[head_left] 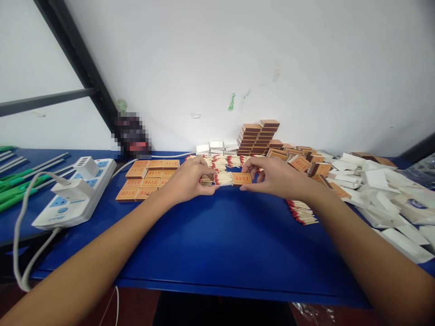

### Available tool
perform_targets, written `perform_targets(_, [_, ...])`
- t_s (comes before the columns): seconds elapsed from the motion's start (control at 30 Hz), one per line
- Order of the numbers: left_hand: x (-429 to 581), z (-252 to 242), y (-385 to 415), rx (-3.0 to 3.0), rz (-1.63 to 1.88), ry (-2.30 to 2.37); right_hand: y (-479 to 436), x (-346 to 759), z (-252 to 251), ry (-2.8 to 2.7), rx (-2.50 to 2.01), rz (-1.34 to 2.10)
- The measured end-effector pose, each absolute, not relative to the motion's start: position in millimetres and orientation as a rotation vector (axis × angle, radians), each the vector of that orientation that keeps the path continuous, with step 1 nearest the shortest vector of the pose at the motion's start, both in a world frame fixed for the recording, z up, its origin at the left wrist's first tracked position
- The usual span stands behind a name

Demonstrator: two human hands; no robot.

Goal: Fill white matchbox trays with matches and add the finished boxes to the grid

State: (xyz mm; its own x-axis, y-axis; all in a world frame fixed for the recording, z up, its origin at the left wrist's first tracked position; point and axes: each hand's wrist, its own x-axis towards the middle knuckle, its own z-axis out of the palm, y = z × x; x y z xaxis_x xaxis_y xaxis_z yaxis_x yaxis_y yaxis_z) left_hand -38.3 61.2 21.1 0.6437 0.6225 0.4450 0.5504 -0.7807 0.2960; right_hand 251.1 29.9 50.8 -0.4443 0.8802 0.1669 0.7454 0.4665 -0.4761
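My right hand (272, 176) grips the orange matchbox sleeve (241, 179) by its right side, thumb below and fingers above. In my left hand (190, 180) is the white matchbox tray (224, 180), closed between thumb and fingers. The tray's right end meets the sleeve's left opening; how far it goes in I cannot tell. Matchsticks show between my left fingers, partly hidden. Just behind both hands lies a wide pile of red-tipped matches (222, 160). A smaller bunch of matches (302, 213) lies below my right forearm.
Rows of orange matchboxes (151, 173) lie left of my left hand. Stacked matchboxes (254, 140) stand against the wall, with loose sleeves (299, 163) nearby. White trays (380, 199) are heaped at the right. A power strip (98, 181) with cables sits on the blue table (210, 244).
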Motion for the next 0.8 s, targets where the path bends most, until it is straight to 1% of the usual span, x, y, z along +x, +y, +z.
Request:
perform_targets(0.3, [-39.7, 23.5, 60.5, 2.652, 0.816, 0.973, 31.5, 244.9, 45.3, -2.184, -1.291, 0.576])
perform_targets(0.47, [-37.6, 23.4, 58.6, 2.573, 0.822, 0.952, 27.1, 236.3, 41.6, -2.069, -1.202, 0.722])
perform_targets(0.8, [-33.2, 24.8, 55.9, 2.536, 0.932, 0.857, 17.1, 221.9, 45.6, -2.126, -1.135, 0.758])
